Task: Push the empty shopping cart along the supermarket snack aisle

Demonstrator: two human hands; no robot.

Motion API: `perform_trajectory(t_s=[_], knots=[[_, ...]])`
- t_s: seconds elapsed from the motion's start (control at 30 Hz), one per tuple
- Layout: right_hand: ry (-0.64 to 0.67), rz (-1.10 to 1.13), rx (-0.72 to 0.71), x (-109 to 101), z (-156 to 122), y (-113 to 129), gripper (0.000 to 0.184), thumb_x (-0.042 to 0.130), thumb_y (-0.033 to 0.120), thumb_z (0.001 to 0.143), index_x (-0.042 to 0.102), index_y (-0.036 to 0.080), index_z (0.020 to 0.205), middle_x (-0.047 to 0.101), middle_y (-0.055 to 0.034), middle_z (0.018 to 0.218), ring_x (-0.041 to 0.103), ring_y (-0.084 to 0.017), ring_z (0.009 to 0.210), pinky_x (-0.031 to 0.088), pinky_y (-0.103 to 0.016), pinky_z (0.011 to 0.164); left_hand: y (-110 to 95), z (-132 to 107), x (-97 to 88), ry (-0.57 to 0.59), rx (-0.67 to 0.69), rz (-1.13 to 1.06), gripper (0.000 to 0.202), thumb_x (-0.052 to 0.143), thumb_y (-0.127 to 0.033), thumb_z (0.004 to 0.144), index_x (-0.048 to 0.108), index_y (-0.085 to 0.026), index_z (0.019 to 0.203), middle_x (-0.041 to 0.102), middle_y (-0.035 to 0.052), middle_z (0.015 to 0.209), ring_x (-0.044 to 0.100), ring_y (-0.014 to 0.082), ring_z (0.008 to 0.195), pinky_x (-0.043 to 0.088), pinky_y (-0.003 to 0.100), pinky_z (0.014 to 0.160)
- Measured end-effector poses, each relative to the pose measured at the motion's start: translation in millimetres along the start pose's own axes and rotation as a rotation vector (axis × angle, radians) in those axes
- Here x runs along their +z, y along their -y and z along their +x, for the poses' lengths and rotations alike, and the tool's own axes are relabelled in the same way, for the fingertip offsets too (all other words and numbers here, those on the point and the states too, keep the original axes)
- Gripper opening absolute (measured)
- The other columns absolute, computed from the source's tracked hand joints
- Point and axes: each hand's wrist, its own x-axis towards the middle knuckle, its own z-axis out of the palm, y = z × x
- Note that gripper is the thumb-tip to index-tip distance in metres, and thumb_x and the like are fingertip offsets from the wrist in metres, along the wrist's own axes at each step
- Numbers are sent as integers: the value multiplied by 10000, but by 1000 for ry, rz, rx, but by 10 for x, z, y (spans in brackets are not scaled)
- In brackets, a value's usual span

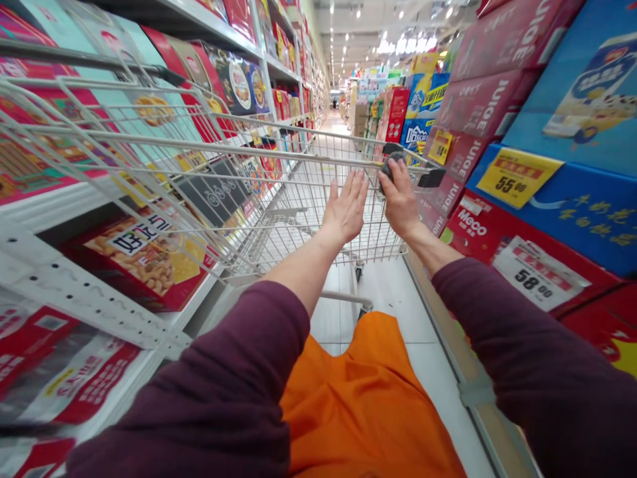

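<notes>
In a supermarket aisle, a wire shopping cart stands ahead of the person at 12 o'clock, its long axis pointing away from them down the aisle. Its metal handle bar crosses the view at a slant, dipping toward 3 o'clock. The right hand is at about 1 o'clock, its fingers clamped around a dark grip near the bar's right end. The left hand is open at the bar's underside, its fingers spread apart and not wrapped around it. The cart looks light and stiff, likely to roll easily on its casters, and the bar offers the natural hold. Boxed goods on a white shelf line 9 o'clock, while red and blue cartons with a yellow price tag fill 3 o'clock. An orange garment shows at 6 o'clock, between maroon sleeves.
</notes>
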Motion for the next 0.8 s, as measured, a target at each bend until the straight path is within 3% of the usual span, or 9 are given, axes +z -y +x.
perform_trajectory(t_s=[0.2, 0.37, 0.47, 0.67, 0.8], knots=[[-10, -54, 21, 155, -608, -8, 455, 274, 192, 979, 496, 261, 1370, 500, -97, 1430, 274, -232, 1449, 382, -553, 1111, -56, -20, 65, 21, 9, 6, 707, 393, -114, 823, 193, -68, 1500, 130, 135, 1622, 91, 278, 1496, 63, 526, 1203], [155, -25, 108, 187, -1025, 13, 433, 298, 152, 953, 615, 217, 1241, 556, -105, 1379, 363, -240, 1405, 394, -512, 1113, -40, -90, 80, 106, -19, 63, 677, 366, -107, 844, 195, -44, 1496, 142, 150, 1617, 102, 266, 1495, 125, 530, 1200], [172, 28, 143, 108, -911, -15, 444, 290, 153, 948, 621, 218, 1236, 538, -100, 1404, 351, -241, 1412, 353, -524, 1138, -45, -78, 60, 111, -13, 79, 668, 367, -115, 853, 199, -35, 1494, 141, 153, 1616, 102, 265, 1495, 128, 521, 1204], [-54, -8, 160, -138, -195, -235, 469, 277, 195, 963, 489, 251, 1378, 401, -70, 1517, 224, -252, 1465, 279, -611, 1141, -113, 49, 2, 60, 4, 61, 678, 376, -120, 854, 186, -44, 1500, 116, 145, 1621, 94, 267, 1496, 115, 524, 1206], [-90, -63, 184, -157, -187, -343, 496, 279, 163, 942, 474, 243, 1391, 372, -82, 1531, 210, -265, 1468, 292, -631, 1121, -148, 78, 2, 61, 16, 60, 682, 381, -128, 853, 181, -38, 1499, 121, 152, 1619, 97, 270, 1496, 106, 521, 1208]])
